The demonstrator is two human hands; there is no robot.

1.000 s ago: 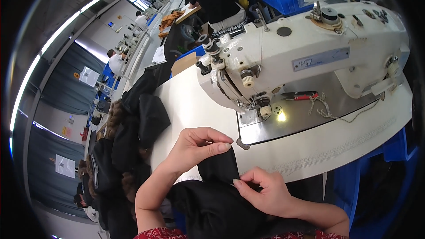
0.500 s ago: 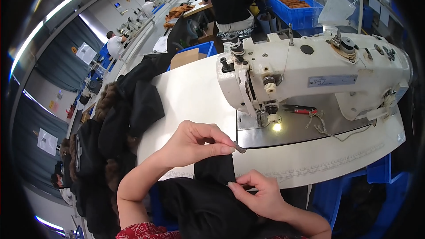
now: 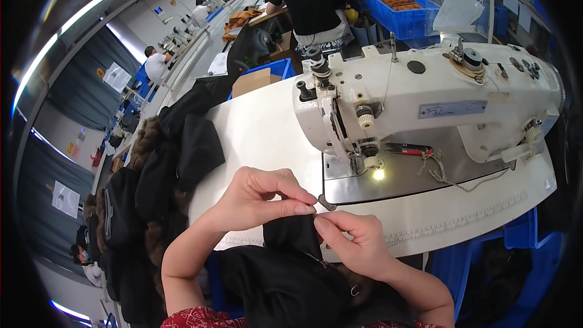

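Observation:
A black garment point(image 3: 261, 279) hangs between my hands at the near edge of the sewing table. My left hand point(image 3: 261, 197) pinches the top corner of a narrow black fabric piece point(image 3: 291, 231) between thumb and forefinger. Close by, my right hand point(image 3: 352, 237) pinches the same piece's right edge, its fingertips almost meeting the left ones. Lower down, part of a zipper point(image 3: 316, 260) and a small metal ring point(image 3: 356, 290) show on the garment beside brown fur. Just past my fingertips lies a small dark metal tab point(image 3: 327, 202) at the machine plate's corner.
A white sewing machine point(image 3: 388, 97) with its lamp lit stands ahead. Red-handled thread snips point(image 3: 413, 150) with a cord lie on its metal plate. Black fur-trimmed garments point(image 3: 164, 164) are heaped at left. Blue bins point(image 3: 516, 231) stand at right; a person point(image 3: 310, 0) sits beyond.
My right hand has moved up along the fabric edge to beside my left fingertips. The zipper and metal ring have come into sight below it.

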